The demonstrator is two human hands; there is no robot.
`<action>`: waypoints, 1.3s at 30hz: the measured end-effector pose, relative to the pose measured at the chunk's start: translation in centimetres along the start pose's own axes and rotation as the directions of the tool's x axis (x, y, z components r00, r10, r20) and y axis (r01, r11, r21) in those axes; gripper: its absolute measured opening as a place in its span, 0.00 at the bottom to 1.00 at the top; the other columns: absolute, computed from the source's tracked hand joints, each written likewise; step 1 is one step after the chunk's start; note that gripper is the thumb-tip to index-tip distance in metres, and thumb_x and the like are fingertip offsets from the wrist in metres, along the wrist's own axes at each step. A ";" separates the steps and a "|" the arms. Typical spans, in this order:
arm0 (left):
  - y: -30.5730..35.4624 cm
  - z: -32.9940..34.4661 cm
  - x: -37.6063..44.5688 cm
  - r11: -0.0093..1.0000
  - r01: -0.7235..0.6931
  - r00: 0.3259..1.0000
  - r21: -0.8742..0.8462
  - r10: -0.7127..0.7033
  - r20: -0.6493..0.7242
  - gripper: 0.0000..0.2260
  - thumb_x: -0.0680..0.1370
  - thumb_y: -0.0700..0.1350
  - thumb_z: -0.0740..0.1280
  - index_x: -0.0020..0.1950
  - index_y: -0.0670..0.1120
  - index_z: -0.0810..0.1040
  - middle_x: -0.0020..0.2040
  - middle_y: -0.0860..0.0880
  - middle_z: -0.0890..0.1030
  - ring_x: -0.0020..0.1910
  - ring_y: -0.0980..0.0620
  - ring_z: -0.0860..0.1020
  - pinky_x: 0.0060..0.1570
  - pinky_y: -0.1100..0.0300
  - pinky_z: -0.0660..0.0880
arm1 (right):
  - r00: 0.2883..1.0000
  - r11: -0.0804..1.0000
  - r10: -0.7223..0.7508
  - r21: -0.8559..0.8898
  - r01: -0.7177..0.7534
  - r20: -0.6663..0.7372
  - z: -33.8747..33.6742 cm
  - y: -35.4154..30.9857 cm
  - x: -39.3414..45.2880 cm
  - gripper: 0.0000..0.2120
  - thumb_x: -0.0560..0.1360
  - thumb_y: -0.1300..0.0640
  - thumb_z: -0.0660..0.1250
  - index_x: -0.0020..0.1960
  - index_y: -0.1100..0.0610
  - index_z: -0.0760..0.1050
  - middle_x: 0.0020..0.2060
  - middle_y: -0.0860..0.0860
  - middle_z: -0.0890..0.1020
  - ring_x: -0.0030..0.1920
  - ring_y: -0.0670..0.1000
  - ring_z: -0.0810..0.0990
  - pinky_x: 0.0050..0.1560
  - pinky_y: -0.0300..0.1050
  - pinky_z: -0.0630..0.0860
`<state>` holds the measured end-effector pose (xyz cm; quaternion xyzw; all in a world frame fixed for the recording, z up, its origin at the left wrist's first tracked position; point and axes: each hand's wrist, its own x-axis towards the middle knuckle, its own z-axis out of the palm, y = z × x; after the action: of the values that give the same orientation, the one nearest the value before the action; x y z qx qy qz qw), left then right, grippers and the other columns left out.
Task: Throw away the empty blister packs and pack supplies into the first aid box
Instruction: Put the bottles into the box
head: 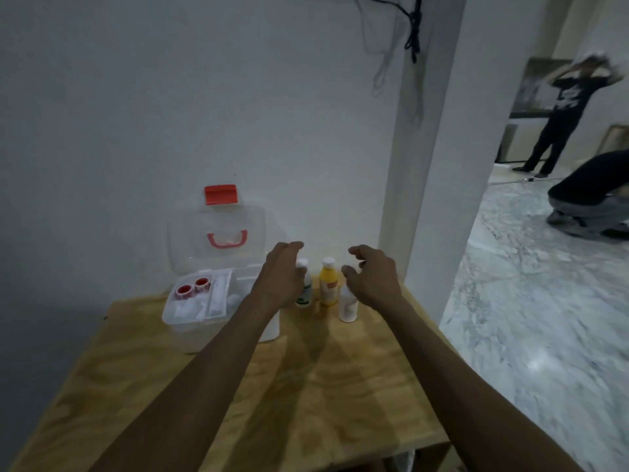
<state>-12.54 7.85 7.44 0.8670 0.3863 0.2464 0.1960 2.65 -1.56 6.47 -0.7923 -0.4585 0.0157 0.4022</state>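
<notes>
A clear plastic first aid box [190,323] stands open at the back left of the wooden table [306,396], its lid with a red latch and handle leaning on the wall. Inside lie two red-and-white tape rolls [192,287] and white supplies. Three bottles stand to its right: a white one with a green label [305,291], a yellow one [329,282] and a white one [348,306]. My left hand [284,275] hovers open beside the green-label bottle, partly covering it. My right hand [371,277] hovers open with curled fingers over the right white bottle. Neither hand holds anything.
A white wall rises directly behind the table, with a pillar [425,165] at the right. Beyond it is a marble floor [527,318], where one person stands [561,117] and another crouches [592,195]. Dark cables [413,28] hang on the wall above.
</notes>
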 end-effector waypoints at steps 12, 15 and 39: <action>0.0 4.1 4.4 0.962 0.048 0.979 0.269 -0.098 0.176 0.24 0.75 0.34 0.67 0.70 0.39 0.67 0.68 0.39 0.70 0.67 0.42 0.71 0.63 0.55 0.70 | 0.999 0.997 0.044 0.055 -0.045 0.022 3.4 3.5 -0.5 0.16 0.74 0.56 0.69 0.62 0.55 0.76 0.54 0.55 0.84 0.52 0.56 0.81 0.50 0.47 0.77; 0.0 4.4 4.0 0.956 0.033 0.990 0.291 -0.070 0.118 0.18 0.75 0.32 0.66 0.65 0.39 0.73 0.63 0.39 0.74 0.61 0.41 0.74 0.58 0.53 0.73 | 0.999 0.998 0.030 0.054 -0.031 0.015 3.3 3.7 -0.4 0.15 0.74 0.56 0.69 0.60 0.56 0.77 0.52 0.55 0.84 0.50 0.55 0.82 0.47 0.46 0.77; -3.2 -11.1 -0.5 0.985 0.090 0.981 0.148 -0.062 -0.184 0.17 0.76 0.34 0.68 0.66 0.40 0.76 0.65 0.38 0.77 0.61 0.41 0.77 0.60 0.54 0.74 | 0.951 0.913 -0.307 0.269 0.307 -0.042 3.2 -11.3 -0.2 0.13 0.74 0.57 0.71 0.58 0.57 0.79 0.52 0.53 0.84 0.50 0.51 0.82 0.56 0.51 0.78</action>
<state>-21.09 11.19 14.52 0.8386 0.4531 0.2848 0.1016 -6.73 3.19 11.60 -0.6475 -0.5708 0.0157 0.5046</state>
